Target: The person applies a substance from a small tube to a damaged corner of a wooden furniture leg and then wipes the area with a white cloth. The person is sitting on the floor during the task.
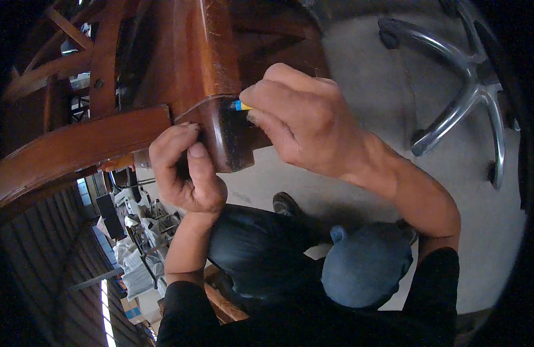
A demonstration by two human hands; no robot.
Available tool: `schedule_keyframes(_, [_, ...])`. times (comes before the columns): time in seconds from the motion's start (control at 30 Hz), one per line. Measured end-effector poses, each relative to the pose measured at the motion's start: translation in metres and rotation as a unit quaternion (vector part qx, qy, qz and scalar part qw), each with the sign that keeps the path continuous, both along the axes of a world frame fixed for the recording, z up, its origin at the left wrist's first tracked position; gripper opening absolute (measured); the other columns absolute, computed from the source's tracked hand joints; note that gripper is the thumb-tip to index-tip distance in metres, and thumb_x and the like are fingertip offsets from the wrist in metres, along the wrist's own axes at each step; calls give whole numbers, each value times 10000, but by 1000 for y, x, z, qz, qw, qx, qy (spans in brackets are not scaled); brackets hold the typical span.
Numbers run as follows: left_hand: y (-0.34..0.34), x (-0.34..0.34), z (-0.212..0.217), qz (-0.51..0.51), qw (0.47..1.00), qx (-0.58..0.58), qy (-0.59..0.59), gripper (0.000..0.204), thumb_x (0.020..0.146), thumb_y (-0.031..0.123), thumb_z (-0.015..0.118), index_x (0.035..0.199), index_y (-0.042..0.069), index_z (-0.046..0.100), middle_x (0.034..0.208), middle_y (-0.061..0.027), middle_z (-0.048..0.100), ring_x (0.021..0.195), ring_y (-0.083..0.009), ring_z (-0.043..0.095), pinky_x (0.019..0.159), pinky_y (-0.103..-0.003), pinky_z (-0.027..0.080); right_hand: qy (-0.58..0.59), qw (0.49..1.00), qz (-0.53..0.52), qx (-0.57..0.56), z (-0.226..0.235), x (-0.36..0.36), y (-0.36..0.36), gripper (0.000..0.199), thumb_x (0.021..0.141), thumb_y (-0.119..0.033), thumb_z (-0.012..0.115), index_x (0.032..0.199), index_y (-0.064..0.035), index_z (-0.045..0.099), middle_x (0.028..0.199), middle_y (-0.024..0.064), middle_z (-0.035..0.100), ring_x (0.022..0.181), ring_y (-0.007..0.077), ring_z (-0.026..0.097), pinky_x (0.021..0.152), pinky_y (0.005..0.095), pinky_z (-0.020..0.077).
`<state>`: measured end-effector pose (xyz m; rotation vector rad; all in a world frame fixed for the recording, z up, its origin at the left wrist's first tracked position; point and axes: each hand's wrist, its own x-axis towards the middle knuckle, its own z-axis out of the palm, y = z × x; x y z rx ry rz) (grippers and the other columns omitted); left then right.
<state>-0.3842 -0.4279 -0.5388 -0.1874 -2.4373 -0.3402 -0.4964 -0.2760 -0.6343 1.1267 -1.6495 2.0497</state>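
Polished reddish-brown wooden furniture (206, 63) fills the upper left, ending in a rounded corner block (220, 139) with a dark patch and worn edges. My right hand (307, 115) pinches a small blue-and-yellow stick (239, 106), its blue end at the dark patch. Most of the stick is hidden in my fingers, so its exact kind does not show. My left hand (188, 168) is curled against the left side of the corner block, fingertips and thumb close together. Whether something small is between them is hidden.
A curved wooden rail (87, 147) runs left from the block. At the right stands a chrome five-star chair base (452, 115) on the grey floor (371, 63). Below my hands are my dark-clad leg (255, 243) and a rounded blue-grey shape (365, 266). Wrapped goods (136, 269) lie at the lower left.
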Motion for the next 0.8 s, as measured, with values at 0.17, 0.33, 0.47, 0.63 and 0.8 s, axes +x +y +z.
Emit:
schedule_keyframes(0.17, [0,-2,1,-9,1000,-1,5,148,902,44,577,1012,-28,645,1017,-174,647,958,-279,618,901,-372,488,5,1000,7,12,4,13,10,118,768,-7,648,855,-55,585,790,116,550,646,328,626,542,410,522])
schedule_keyframes(0.33, [-2,0,-3,-9,1000,5,10,148,899,42,576,1011,-28,644,1009,-175,646,954,-280,618,901,-373,488,-6,999,17,38,7,3,9,246,724,57,732,947,-7,650,812,115,573,680,285,637,569,365,514])
schedule_keyframes(0.47, [-1,-3,-2,-18,1000,10,12,151,895,39,574,1010,-31,643,1011,-176,645,954,-282,617,901,-375,488,-18,999,26,21,10,15,17,203,748,55,709,926,-17,644,825,125,583,678,314,628,567,399,501])
schedule_keyframes(0.63, [-2,0,0,-7,1000,6,5,159,889,37,576,1016,-33,641,1018,-175,643,960,-283,616,906,-376,488,-17,999,27,33,8,6,11,225,741,58,712,945,-14,650,819,129,578,681,322,636,569,386,512])
schedule_keyframes(0.8, [0,-2,1,-10,1000,-4,-3,154,887,29,574,1013,-33,637,1024,-177,642,966,-283,617,905,-373,490,-26,999,28,33,11,11,15,195,756,50,698,925,-26,639,822,127,582,646,316,617,543,389,498])
